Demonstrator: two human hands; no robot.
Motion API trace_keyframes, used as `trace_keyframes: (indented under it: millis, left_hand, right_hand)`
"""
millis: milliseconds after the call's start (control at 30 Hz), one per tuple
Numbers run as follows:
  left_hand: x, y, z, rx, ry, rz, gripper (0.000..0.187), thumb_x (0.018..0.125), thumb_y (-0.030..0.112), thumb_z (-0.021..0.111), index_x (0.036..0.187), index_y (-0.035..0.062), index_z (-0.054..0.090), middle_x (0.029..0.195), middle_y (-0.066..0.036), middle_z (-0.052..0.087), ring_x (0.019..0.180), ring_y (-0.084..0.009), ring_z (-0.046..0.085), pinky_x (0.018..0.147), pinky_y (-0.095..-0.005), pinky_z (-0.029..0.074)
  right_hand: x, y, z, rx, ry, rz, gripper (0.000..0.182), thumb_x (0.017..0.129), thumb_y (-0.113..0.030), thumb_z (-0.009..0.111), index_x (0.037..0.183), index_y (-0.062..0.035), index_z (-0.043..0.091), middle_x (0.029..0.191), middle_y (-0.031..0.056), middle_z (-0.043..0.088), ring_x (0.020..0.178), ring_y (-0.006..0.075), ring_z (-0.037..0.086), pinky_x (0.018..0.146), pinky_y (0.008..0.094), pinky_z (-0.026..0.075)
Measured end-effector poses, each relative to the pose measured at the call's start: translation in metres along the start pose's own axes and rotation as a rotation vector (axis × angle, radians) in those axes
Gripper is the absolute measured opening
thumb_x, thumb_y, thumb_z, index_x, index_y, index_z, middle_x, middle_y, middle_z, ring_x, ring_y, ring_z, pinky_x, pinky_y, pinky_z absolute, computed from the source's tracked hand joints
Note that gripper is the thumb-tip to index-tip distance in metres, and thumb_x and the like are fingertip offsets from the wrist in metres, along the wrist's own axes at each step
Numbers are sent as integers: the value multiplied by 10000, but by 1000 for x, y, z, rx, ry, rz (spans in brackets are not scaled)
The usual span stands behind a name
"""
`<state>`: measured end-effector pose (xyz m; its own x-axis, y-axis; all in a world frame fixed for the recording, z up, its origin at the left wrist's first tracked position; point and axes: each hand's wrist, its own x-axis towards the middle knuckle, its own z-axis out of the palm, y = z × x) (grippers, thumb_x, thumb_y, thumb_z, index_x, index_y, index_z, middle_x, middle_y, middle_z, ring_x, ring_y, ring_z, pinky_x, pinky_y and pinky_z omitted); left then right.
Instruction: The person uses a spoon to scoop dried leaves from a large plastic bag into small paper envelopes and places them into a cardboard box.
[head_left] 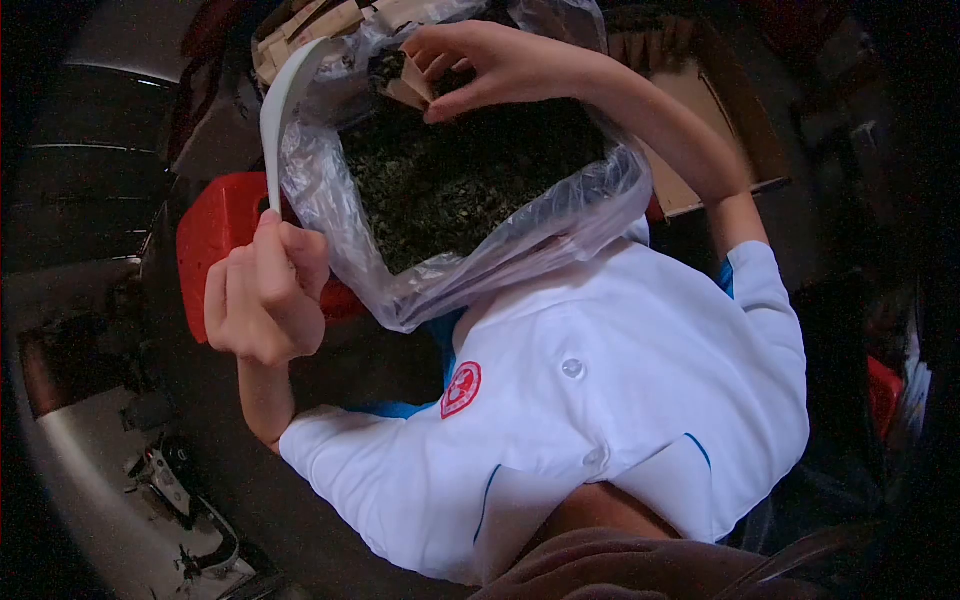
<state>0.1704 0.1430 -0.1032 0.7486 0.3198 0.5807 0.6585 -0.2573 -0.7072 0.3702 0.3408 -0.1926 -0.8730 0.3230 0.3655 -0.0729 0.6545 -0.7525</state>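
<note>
My left hand [268,290] is closed around the lower end of a white spoon [276,125], which rises and curves toward the top of the head view. Over the far side of a large clear plastic bag [330,200], my right hand [480,68] holds a small brown paper packet [412,88] between thumb and fingers. Dark leaf pieces show at the packet's far side. Crumbled dark green dried leaves [450,190] fill the bag, whose mouth is spread wide in front of my white shirt. The spoon is left of the leaves.
A red plastic stool or chair [225,215] stands left of the bag. Behind it, several flat tan paper packets [310,35] are piled at the back. An opened cardboard box [700,130] sits to the right, partly under my right forearm. The surroundings are dim.
</note>
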Motion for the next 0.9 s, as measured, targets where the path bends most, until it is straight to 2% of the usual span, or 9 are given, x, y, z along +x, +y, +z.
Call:
trace_keyframes:
  millis: [100, 300, 400, 600, 700, 800, 900]
  left_hand:
    - [-1, -1, -1, -14, 0, -13, 57, 794, -28, 531, 798, -84, 523, 647, -106, 604, 401, -123, 490, 376, -228, 378]
    - [-3, 0, -1, -17, -12, -24, 48, 798, -34, 534, 803, -79, 516, 648, -120, 606, 409, -123, 502, 379, -227, 379]
    - [-3, 0, -2, 5, -17, -31, 58, 799, -30, 543, 812, -78, 513, 649, -121, 608, 416, -125, 511, 381, -226, 379]
    - [-5, 1, -1, -9, -50, -61, 70, 800, -28, 553, 823, -80, 511, 651, -119, 610, 425, -130, 519, 383, -228, 378]
    - [-9, 0, 1, -12, -64, -74, 77, 802, -25, 556, 829, -81, 511, 654, -121, 609, 427, -134, 519, 384, -230, 378]
    - [-11, 0, 2, 1, -65, -84, 83, 803, -24, 561, 837, -81, 512, 669, -121, 610, 435, -137, 522, 386, -234, 379]
    - [-11, -1, 3, -3, -65, -79, 84, 801, -28, 562, 846, -80, 513, 682, -115, 610, 442, -137, 525, 388, -238, 382]
  right_hand:
    - [1, -11, 1, 6, 22, 83, 640, 822, -281, 680, 1345, -108, 354, 1143, 134, 529, 1072, 250, 548, 943, 400, 460]
    - [2, -4, 8, 52, 28, 27, 668, 834, -286, 666, 1392, -193, 311, 1006, 104, 553, 991, 215, 569, 945, 415, 464]
    - [3, 2, 9, 48, 50, -116, 639, 815, -256, 695, 1331, -115, 345, 1035, 135, 573, 914, 212, 595, 799, 345, 503]
    - [5, -6, 11, 107, 69, 48, 655, 786, -318, 722, 1270, -34, 385, 958, 113, 600, 881, 189, 596, 746, 312, 491]
    - [6, -10, 6, 202, 42, 87, 637, 782, -320, 726, 1249, -27, 407, 921, 105, 614, 864, 174, 600, 745, 301, 490]
    - [5, 0, 9, 123, 84, 5, 628, 781, -306, 730, 1244, -28, 411, 908, 91, 624, 850, 163, 603, 738, 287, 487]
    - [5, -16, 4, 276, 32, 130, 621, 819, -282, 688, 1306, -39, 389, 885, 76, 581, 908, 183, 595, 856, 353, 482]
